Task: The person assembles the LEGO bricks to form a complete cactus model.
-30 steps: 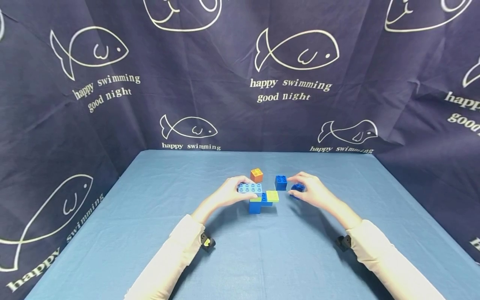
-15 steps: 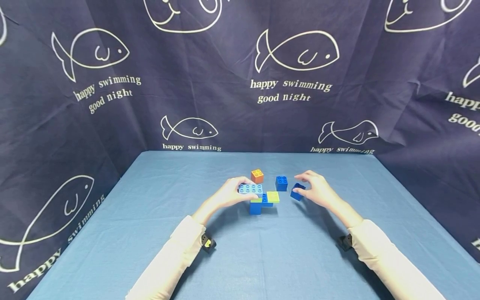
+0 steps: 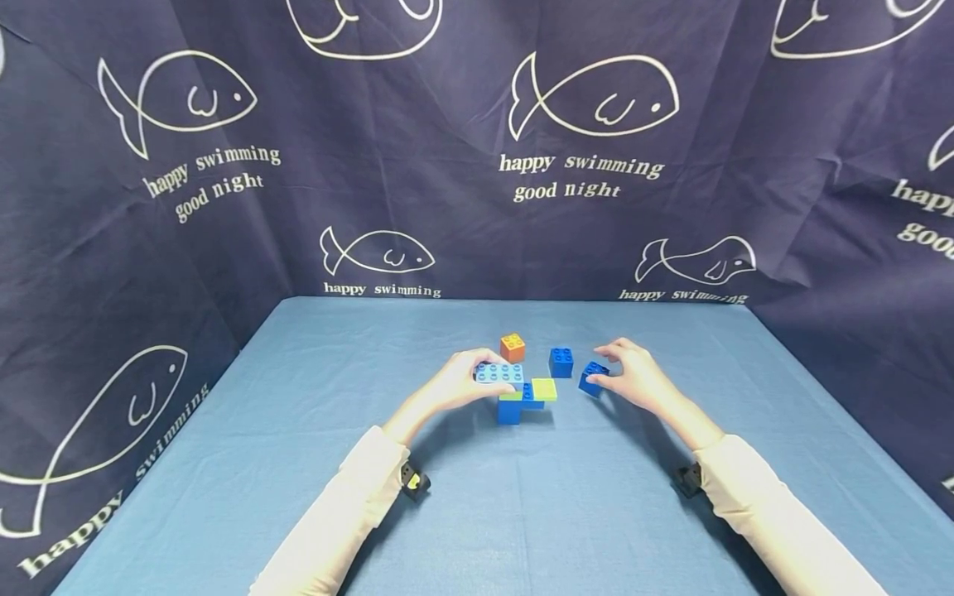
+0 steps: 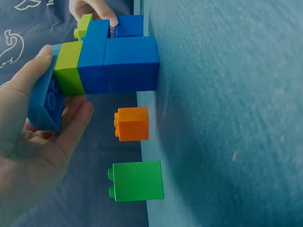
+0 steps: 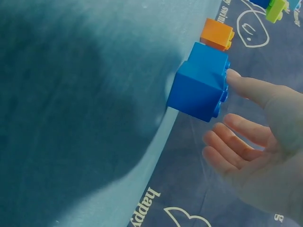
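Two hands (image 3: pixel 455 385) — three loose bricks (image 3: pixel 561 362)

Left hand (image 3: pixel 456 382) curled, right hand (image 3: pixel 632 379) relaxed

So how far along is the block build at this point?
Done: a small stack of dark blue, lime and light blue bricks stands on the table, steadied by the left hand. In hand: the right hand touches a tilted dark blue brick with thumb and fingertip, not yet clearly gripped. Left: that brick, another dark blue brick, the orange brick and a green brick are still loose.
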`<state>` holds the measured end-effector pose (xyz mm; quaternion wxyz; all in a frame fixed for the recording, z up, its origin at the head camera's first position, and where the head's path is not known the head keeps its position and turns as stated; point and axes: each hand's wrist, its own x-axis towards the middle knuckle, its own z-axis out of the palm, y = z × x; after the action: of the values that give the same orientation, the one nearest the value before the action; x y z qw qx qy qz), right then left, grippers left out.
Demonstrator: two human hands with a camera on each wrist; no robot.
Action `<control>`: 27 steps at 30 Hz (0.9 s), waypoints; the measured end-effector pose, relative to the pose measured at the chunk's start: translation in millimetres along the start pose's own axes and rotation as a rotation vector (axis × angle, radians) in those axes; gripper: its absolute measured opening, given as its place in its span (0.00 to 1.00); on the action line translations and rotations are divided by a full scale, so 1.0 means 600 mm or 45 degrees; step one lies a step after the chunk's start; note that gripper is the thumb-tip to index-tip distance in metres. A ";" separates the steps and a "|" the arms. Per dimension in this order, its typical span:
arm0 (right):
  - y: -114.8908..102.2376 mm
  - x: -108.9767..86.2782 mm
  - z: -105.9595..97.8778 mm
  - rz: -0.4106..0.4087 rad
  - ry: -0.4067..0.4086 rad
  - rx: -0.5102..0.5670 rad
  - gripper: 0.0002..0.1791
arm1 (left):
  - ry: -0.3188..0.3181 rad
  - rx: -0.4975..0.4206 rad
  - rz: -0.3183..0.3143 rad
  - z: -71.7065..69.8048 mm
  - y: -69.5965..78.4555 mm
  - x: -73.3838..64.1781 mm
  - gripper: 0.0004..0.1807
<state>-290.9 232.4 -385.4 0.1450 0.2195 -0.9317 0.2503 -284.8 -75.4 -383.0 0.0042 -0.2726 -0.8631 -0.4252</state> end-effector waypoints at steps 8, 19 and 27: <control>0.004 0.000 0.005 0.028 -0.027 0.002 0.27 | -0.001 -0.011 0.002 0.001 0.001 0.000 0.19; 0.005 0.003 0.010 0.028 -0.099 -0.029 0.25 | -0.004 -0.009 0.007 0.000 0.000 0.001 0.20; 0.006 0.006 0.011 0.016 -0.122 -0.031 0.21 | 0.000 0.002 0.003 0.000 -0.002 0.002 0.20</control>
<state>-296.7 230.7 -391.4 0.1014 0.2236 -0.9419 0.2292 -286.6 -75.4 -383.2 0.0049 -0.2735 -0.8630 -0.4247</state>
